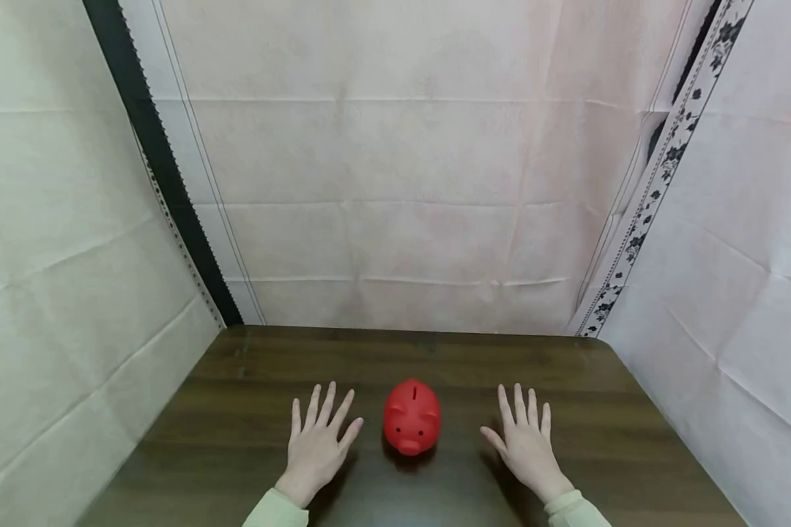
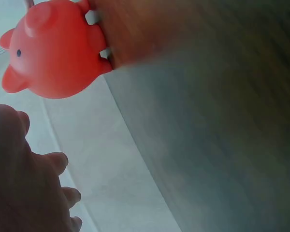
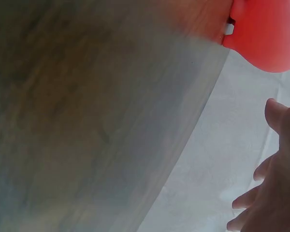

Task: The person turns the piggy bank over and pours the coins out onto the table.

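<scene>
A red piggy bank [image 1: 411, 419] stands upright on the dark wooden table, its snout toward me and a coin slot on top of its back. To its left, my left hand [image 1: 318, 446] is held palm down with the fingers straight and spread, apart from the pig. My right hand [image 1: 527, 443] mirrors it on the other side, fingers also spread and holding nothing. In the left wrist view the piggy bank [image 2: 58, 48] appears beyond my thumb side. Only part of the piggy bank [image 3: 270, 34] shows in the right wrist view.
The brown wood-grain table [image 1: 237, 410] ends at a straight far edge. White cloth sheets hang behind it [image 1: 402, 219] and along both sides, the right sheet [image 1: 718, 293] bearing a dark floral border. A black strip [image 1: 171, 176] runs down the back left corner.
</scene>
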The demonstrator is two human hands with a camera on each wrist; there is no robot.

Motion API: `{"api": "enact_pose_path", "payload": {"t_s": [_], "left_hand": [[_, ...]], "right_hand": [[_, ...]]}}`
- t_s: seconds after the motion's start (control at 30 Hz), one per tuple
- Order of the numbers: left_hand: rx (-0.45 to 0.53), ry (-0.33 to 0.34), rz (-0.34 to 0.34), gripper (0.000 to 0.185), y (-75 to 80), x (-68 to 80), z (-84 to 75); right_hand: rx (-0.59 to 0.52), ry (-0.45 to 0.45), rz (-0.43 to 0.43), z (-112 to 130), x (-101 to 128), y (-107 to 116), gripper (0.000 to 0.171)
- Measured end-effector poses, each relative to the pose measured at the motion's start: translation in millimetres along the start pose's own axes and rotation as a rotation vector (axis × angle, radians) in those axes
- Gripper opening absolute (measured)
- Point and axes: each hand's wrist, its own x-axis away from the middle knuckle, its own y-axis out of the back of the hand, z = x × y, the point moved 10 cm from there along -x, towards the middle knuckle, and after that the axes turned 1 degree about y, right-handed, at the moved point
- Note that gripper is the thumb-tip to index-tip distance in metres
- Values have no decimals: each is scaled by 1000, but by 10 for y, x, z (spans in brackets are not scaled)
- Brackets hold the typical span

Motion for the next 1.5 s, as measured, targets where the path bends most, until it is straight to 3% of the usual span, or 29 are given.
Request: {"api": "enact_pose_path", "payload": {"t_s": [0.17,0.33,0.4,0.53,0.6,0.77,0.87,0.93,1.07,1.23,1.5], "left_hand": [[77,-38,17,58,17,-69,-142],[417,-61,144,63,-57,-213,-556],[487,-44,156,66,-58,-283,-741],[406,-11,87,68,12,-411,-998],[358,5,86,69,27,-454,-1062],[335,70,216,69,-87,-468,-1001],[385,73,273,68,-162,-441,-947],[432,56,280,70,-192,-434,-948],[489,25,246,76,-199,-442,-982],[484,16,191,78,-222,-430,-978],[545,50,110,78,-193,-409,-866]], "right_hand": [[-44,17,55,37,-36,-4,73],[-258,13,210,198,-74,-112,61],[-348,16,242,315,-92,-169,60],[-473,44,288,557,-129,-273,63],[-542,53,320,647,-154,-329,67],[-743,50,462,796,-176,-507,78],[-842,18,554,827,-147,-606,82],[-880,11,568,825,-141,-640,82],[-900,39,514,809,-162,-637,78],[-917,82,459,825,-171,-606,77],[-937,41,320,816,-194,-499,71]]}}
